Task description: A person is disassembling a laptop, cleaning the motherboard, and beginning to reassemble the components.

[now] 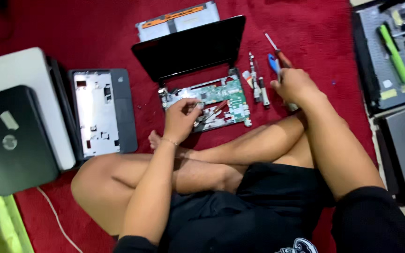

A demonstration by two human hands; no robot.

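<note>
A small black laptop (pixel 191 47) lies open on the red carpet, its base stripped to a green circuit board (pixel 221 96). My left hand (pixel 180 118) rests on the board's front left part, fingers pinched around a small piece I cannot make out, beside a red-handled tool (pixel 217 108) lying on the board. My right hand (pixel 294 84) is to the right of the laptop, closed around tools: a red-handled screwdriver (pixel 277 51) and a blue-handled one (pixel 273 63) stick out of it. Two more slim tools (pixel 258 82) lie between the laptop and that hand.
A removed laptop cover (pixel 99 112) lies left of the board. Stacked closed laptops (pixel 15 136) sit at far left. A grey panel (pixel 176 21) lies behind the screen. More laptop parts and a green tool (pixel 393 54) are at right. My crossed bare legs (pixel 240 150) fill the foreground.
</note>
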